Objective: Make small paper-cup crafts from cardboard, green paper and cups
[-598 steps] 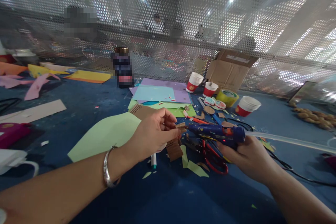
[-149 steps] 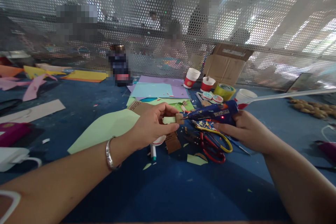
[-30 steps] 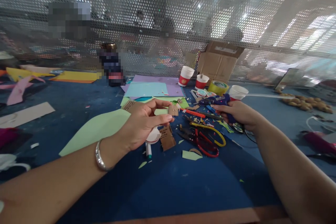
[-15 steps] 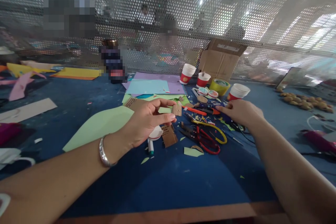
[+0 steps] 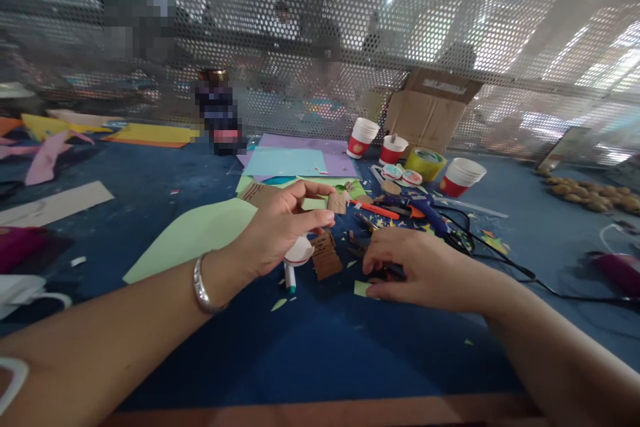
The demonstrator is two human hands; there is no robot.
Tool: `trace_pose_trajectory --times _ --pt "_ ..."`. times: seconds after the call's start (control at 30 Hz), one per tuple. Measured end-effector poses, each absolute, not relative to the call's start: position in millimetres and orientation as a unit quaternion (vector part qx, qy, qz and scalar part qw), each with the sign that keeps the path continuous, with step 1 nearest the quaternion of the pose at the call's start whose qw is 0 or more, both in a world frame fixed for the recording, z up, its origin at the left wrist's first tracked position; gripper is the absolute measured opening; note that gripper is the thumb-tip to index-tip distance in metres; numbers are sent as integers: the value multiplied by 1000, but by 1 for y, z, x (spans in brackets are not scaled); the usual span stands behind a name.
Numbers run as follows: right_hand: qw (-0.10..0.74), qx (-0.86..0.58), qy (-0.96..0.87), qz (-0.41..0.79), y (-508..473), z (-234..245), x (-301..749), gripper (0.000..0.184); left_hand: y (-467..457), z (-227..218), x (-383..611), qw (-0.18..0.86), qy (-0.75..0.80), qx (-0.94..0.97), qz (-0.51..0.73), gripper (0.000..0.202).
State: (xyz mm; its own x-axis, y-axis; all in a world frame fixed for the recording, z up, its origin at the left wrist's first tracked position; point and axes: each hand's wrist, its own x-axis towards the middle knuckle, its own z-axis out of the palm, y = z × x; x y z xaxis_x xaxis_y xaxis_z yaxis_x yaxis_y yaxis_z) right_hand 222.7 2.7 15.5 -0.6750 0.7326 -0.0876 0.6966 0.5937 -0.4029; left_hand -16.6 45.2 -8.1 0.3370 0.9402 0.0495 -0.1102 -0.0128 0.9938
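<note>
My left hand (image 5: 293,223) pinches a small piece of corrugated cardboard (image 5: 338,203) between thumb and fingers, above the table. A light green paper piece (image 5: 314,203) shows inside the curl of those fingers. My right hand (image 5: 407,267) is low over the red-handled pliers (image 5: 356,248), its thumb and fingers apart; it hides most of them. The right thumb tip is at a light green paper scrap (image 5: 361,289); whether it presses on it I cannot tell. Between the hands lie a torn cardboard piece (image 5: 327,259), a white disc (image 5: 299,251) and a marker (image 5: 290,278).
A blue glue gun (image 5: 434,213) with a black cable lies beyond my right hand, near an orange-handled tool (image 5: 377,209). Paper cups (image 5: 463,177), a yellow tape roll (image 5: 424,164) and a cardboard box (image 5: 425,117) stand behind. A green sheet (image 5: 195,237) lies left.
My right hand has moved from the glue gun toward me and to the left, over the red-handled pliers. My left hand still holds the cardboard piece.
</note>
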Motion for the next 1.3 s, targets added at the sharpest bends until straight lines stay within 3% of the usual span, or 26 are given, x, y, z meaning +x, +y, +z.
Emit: trace_pose_trajectory --times 0.13,0.47,0.63,0.9,1.3 --pt "16 -406 -890 208 -2 11 215 20 46 -8 -16 590 374 564 441 39" --pt "32 -396 -886 240 -7 9 209 4 43 -6 -16 585 375 569 440 39" --pt "94 -406 -843 340 -4 15 211 3 43 -5 -16 593 362 577 429 38" --pt "307 -430 -762 375 2 19 219 18 35 -3 -13 631 347 599 350 37" --pt "345 -438 -748 360 6 11 216 27 33 -9 -13 671 278 614 308 34"
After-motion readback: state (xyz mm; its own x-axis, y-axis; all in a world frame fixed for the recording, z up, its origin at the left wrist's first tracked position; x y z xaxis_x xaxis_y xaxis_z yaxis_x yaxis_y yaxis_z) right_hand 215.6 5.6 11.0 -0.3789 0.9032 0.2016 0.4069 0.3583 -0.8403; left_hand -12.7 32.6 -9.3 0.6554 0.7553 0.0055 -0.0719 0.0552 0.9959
